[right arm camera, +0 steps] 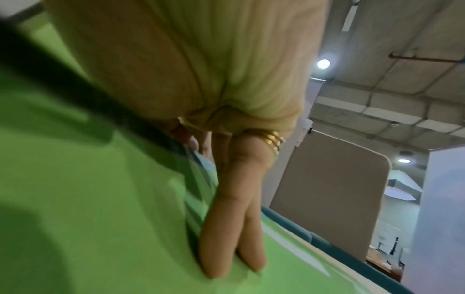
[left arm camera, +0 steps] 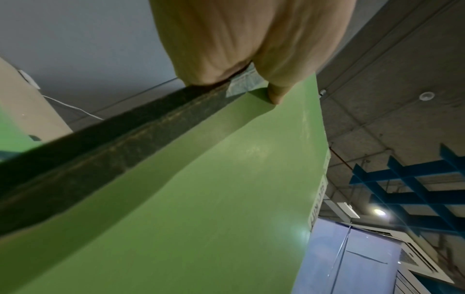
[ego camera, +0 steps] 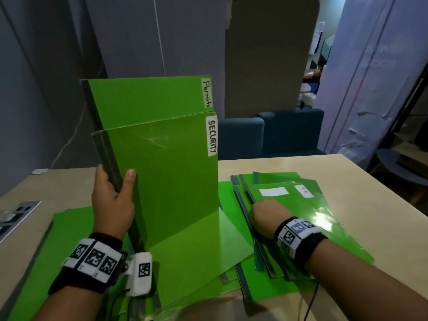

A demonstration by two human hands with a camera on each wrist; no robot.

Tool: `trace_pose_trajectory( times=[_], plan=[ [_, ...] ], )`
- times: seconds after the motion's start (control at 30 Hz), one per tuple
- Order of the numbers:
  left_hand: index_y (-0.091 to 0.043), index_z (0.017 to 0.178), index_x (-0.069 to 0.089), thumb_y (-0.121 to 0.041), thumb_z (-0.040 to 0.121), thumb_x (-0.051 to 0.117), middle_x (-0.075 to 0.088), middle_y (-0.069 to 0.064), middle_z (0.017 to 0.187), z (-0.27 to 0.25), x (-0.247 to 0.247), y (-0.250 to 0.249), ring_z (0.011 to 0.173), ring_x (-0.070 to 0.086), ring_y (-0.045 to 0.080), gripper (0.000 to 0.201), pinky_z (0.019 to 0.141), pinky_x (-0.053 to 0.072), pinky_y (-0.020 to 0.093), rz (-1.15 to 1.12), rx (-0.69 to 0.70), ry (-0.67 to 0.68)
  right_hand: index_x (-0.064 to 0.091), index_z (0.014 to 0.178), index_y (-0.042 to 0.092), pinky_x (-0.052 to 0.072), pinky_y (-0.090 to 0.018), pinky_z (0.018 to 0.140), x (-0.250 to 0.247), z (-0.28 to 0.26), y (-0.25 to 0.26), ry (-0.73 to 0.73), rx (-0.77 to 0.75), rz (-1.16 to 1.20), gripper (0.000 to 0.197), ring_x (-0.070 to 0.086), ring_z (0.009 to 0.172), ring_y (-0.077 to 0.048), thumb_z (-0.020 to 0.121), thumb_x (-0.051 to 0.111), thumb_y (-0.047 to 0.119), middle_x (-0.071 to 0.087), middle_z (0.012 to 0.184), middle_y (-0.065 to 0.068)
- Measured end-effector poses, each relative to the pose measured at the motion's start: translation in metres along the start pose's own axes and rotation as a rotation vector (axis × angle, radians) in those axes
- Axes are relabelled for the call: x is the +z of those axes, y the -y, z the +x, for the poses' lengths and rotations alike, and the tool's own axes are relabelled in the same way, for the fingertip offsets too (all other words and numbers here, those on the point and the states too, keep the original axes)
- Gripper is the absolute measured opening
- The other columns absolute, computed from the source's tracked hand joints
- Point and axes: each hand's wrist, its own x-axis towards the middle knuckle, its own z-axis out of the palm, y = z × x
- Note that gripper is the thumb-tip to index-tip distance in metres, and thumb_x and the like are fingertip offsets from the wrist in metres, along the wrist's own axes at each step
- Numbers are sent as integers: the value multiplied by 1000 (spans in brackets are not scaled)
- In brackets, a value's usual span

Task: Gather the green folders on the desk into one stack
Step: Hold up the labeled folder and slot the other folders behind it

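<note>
Matt card upright folders (ego camera: 162, 163), glossy plastic flat folders (ego camera: 301, 209), smooth wood-look desk (ego camera: 370, 193)

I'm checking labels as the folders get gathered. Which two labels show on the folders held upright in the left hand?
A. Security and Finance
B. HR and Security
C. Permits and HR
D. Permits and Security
D: the left hand holds upright folders tagged Permits and SECURITY; HR lies flat under the right hand.

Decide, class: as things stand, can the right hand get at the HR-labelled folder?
Probably yes. The right hand already rests on the pile's near left edge, and the HR-labelled folder lies on top, uncovered, just beyond its fingers.
</note>
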Motion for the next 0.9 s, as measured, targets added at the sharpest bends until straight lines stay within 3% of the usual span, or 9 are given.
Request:
trace_pose_trajectory(
  times=[0.07, 0.13, 0.33, 0.47, 0.57, 0.63, 0.73, 0.83, 0.9],
  plan=[
    [-38, 94, 45, -22, 102, 59, 50, -3, 81, -1, 2, -1, 65, 49, -6, 23, 62, 44, 11, 13, 1, 7, 56, 73, 13, 58, -32, 68, 9, 2, 9, -34, -17, -9, 41, 65, 72, -23, 103, 46, 38, 55, 70, -3],
    [-37, 94, 44, -21, 103, 58, 48, -6, 80, 0, 1, 0, 65, 49, -9, 23, 59, 42, 7, 32, -6, 3, 59, 88, 14, 59, -32, 67, 15, 3, 11, -54, -1, -27, 36, 62, 72, -22, 101, 50, 46, 56, 75, -1],
    [-27, 106, 45, -20, 103, 57, 48, -7, 79, 0, 1, -3, 63, 49, -8, 14, 63, 43, 25, 13, -36, 10, 40, 140, 15, 50, -31, 54, 1, 3, 12, -165, -9, 161, 41, 58, 66, -23, 100, 52, 15, 54, 74, 0],
    [-20, 122, 36, -13, 100, 62, 50, -8, 79, 1, 2, -3, 59, 53, -9, 34, 61, 45, 25, 48, -50, -19, 40, 144, 16, 57, -38, 64, -27, -12, 14, -320, -65, 275, 48, 66, 75, -30, 98, 54, 11, 68, 85, -10],
    [-21, 136, 31, -9, 97, 65, 52, -6, 80, -1, 0, 0, 61, 56, -5, 53, 62, 51, 19, 55, -80, -35, 56, 130, 14, 48, -24, 52, -43, -31, 24, -523, -120, 438, 34, 60, 58, -17, 96, 58, 11, 64, 70, 0],
    [-21, 143, 29, -11, 98, 64, 53, -4, 82, -1, 1, -1, 69, 58, 4, 58, 66, 53, 28, 65, -99, -16, 61, 123, 13, 37, -10, 45, -51, -46, 40, -692, -181, 534, 31, 49, 48, -1, 93, 63, 7, 53, 59, 11],
    [-22, 145, 32, -12, 100, 62, 59, -2, 94, 1, 5, -3, 82, 61, 16, 56, 77, 53, 34, 52, -105, 19, 48, 141, 14, 38, -13, 37, -57, -62, 72, -867, -358, 677, 51, 42, 43, 3, 91, 59, 8, 39, 60, 19],
    [-16, 145, 38, -8, 102, 56, 65, 6, 125, 2, 7, -2, 113, 62, 24, 47, 105, 48, 46, -38, -150, 42, 34, 151, 14, 40, -13, 37, -58, -60, 105, -978, -489, 688, 66, 42, 43, -1, 89, 56, 10, 59, 71, 6],
    [-16, 139, 45, -4, 104, 51, 64, 10, 132, 2, 6, -1, 122, 62, 29, 37, 107, 47, 56, -172, -213, 55, 28, 155, 15, 43, -14, 39, -55, -56, 128, -975, -541, 697, 77, 44, 45, -1, 86, 63, 8, 68, 81, -3]
  ],
)
